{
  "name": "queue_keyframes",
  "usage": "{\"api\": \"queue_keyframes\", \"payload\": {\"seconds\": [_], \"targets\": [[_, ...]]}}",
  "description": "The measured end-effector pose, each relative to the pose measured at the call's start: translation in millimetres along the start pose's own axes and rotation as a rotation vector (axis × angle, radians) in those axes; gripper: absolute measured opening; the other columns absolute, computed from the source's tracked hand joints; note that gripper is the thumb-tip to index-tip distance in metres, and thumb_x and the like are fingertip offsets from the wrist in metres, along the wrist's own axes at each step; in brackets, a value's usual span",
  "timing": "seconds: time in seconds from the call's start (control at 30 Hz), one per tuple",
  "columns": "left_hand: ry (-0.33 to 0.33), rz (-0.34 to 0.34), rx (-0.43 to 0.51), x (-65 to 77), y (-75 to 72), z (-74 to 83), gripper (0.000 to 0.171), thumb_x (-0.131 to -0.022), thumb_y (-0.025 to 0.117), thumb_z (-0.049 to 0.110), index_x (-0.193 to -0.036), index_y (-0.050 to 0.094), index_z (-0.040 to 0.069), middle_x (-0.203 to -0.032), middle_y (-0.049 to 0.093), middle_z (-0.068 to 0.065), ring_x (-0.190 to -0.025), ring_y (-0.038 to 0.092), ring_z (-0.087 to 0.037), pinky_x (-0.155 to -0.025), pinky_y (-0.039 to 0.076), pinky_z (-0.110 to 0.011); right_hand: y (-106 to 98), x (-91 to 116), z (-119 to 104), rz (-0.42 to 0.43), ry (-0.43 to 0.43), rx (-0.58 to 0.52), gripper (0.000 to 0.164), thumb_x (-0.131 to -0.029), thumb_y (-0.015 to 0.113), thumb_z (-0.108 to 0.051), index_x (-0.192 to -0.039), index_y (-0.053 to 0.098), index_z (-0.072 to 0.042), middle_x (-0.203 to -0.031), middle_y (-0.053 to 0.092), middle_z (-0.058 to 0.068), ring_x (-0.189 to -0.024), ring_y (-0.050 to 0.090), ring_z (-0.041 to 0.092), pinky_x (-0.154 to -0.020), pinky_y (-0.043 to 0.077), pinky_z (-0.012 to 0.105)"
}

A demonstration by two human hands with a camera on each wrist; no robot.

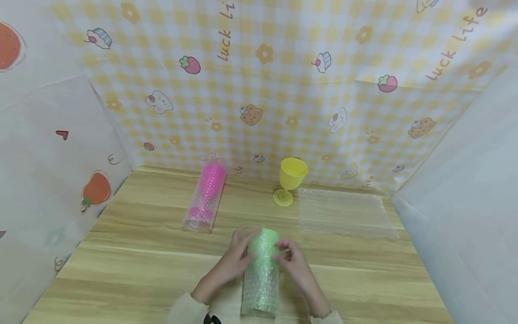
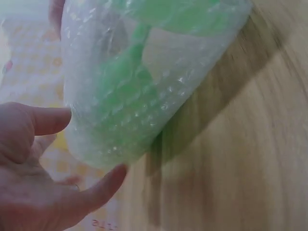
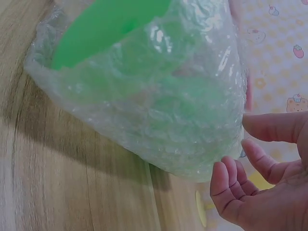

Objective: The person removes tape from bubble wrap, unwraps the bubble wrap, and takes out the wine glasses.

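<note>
A green plastic goblet (image 2: 118, 82) lies rolled in clear bubble wrap (image 1: 263, 288) at the table's near middle. Through the film its bowl, stem and foot show in the left wrist view. My left hand (image 1: 235, 255) holds the roll's far part from the left, thumb and fingers spread about its side. On the right side, my right hand (image 1: 294, 260) has thumb and forefinger tips together at the wrap's edge, seemingly pinching it. The other fingers of that hand (image 3: 262, 180) are curled beside the roll. The green foot (image 3: 106, 33) shows at the roll's near end.
A pink goblet (image 1: 211, 184) wrapped in bubble wrap lies at the back left. Near the back wall stands an unwrapped yellow goblet (image 1: 293, 174). To its right a flat bubble wrap sheet (image 1: 346, 213) lies on the wooden table (image 1: 141, 270).
</note>
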State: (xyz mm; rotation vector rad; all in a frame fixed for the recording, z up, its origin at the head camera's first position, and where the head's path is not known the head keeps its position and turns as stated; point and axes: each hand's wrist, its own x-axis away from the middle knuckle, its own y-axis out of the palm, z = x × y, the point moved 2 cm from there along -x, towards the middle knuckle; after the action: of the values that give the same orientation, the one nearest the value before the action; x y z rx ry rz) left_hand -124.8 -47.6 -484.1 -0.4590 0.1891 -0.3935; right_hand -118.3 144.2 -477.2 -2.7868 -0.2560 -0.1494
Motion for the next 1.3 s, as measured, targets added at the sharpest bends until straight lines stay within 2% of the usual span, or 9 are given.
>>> {"api": "queue_keyframes", "payload": {"seconds": [0.07, 0.13, 0.23, 0.37, 0.6, 0.8, 1.03, 1.3], "targets": [[0.06, 0.016, -0.08, -1.0, 0.7, 5.3, 0.048, -0.093, 0.052, 0.011, -0.139, 0.041, 0.014, -0.149, 0.019, -0.02, -0.119, 0.04, -0.039, -0.087, 0.048, -0.055, 0.6, 0.5, -1.0, -0.008, -0.012, 0.013, 0.04, -0.083, 0.065, -0.014, -0.117, 0.051, 0.001, -0.114, 0.047, 0.017, -0.09, 0.047, 0.018, -0.075, 0.044, 0.022], [0.073, 0.019, -0.116, -1.6, 2.0, 8.5, 0.043, -0.094, 0.05, 0.011, -0.137, 0.045, 0.016, -0.15, 0.022, -0.016, -0.12, 0.04, -0.037, -0.088, 0.046, -0.056, 1.2, 0.5, -1.4, -0.011, -0.017, 0.028, 0.04, -0.083, 0.065, -0.014, -0.117, 0.051, 0.001, -0.113, 0.047, 0.017, -0.09, 0.047, 0.018, -0.075, 0.044, 0.02], [0.047, 0.033, -0.126, -2.3, 4.9, 9.4, 0.039, -0.095, 0.05, 0.021, -0.134, 0.048, 0.016, -0.149, 0.027, -0.014, -0.125, 0.036, -0.041, -0.092, 0.041, -0.063, 1.6, 0.3, -1.0, -0.009, -0.014, 0.031, 0.042, -0.083, 0.067, -0.015, -0.117, 0.049, 0.001, -0.112, 0.047, 0.017, -0.089, 0.049, 0.019, -0.073, 0.045, 0.02], [0.012, 0.069, -0.143, -4.0, 9.7, 7.9, 0.044, -0.091, 0.056, 0.033, -0.132, 0.048, 0.018, -0.147, 0.025, -0.018, -0.123, 0.036, -0.044, -0.087, 0.044, -0.063, 0.3, 1.1, 0.3, -0.018, 0.009, 0.02, 0.043, -0.083, 0.068, -0.017, -0.115, 0.047, 0.002, -0.11, 0.048, 0.016, -0.086, 0.049, 0.018, -0.069, 0.047, 0.02], [-0.006, 0.054, -0.168, -8.3, 11.3, 8.3, 0.049, -0.088, 0.06, 0.037, -0.133, 0.048, 0.021, -0.145, 0.028, -0.021, -0.124, 0.035, -0.046, -0.084, 0.045, -0.063, -9.6, 1.4, 6.5, -0.031, 0.043, 0.066, 0.037, -0.084, 0.067, -0.023, -0.106, 0.052, 0.002, -0.099, 0.056, 0.012, -0.082, 0.052, 0.018, -0.068, 0.047, 0.023], [-0.032, 0.036, -0.135, -13.2, 7.1, 9.3, 0.04, -0.09, 0.057, 0.038, -0.128, 0.055, 0.024, -0.143, 0.034, -0.018, -0.125, 0.034, -0.043, -0.086, 0.044, -0.064, -14.0, 2.4, 14.2, -0.031, 0.04, 0.081, 0.027, -0.089, 0.06, -0.023, -0.097, 0.057, 0.003, -0.089, 0.059, 0.011, -0.08, 0.053, 0.02, -0.068, 0.047, 0.024], [-0.039, 0.03, -0.121, -15.7, 7.1, 8.3, 0.04, -0.086, 0.063, 0.039, -0.122, 0.059, 0.024, -0.139, 0.037, -0.018, -0.123, 0.037, -0.041, -0.085, 0.045, -0.061, -14.0, 3.6, 14.8, -0.025, 0.051, 0.014, 0.027, -0.092, 0.056, -0.021, -0.096, 0.058, 0.006, -0.091, 0.06, 0.015, -0.082, 0.053, 0.02, -0.067, 0.046, 0.021], [-0.043, 0.047, -0.174, -18.0, 11.0, 15.0, 0.04, -0.082, 0.068, 0.039, -0.118, 0.061, 0.024, -0.135, 0.042, -0.016, -0.119, 0.041, -0.039, -0.079, 0.05, -0.054, -14.4, 1.0, 19.7, -0.001, 0.107, 0.022, 0.023, -0.092, 0.056, -0.018, -0.094, 0.059, 0.005, -0.086, 0.059, 0.011, -0.079, 0.052, 0.018, -0.066, 0.047, 0.022]]}}
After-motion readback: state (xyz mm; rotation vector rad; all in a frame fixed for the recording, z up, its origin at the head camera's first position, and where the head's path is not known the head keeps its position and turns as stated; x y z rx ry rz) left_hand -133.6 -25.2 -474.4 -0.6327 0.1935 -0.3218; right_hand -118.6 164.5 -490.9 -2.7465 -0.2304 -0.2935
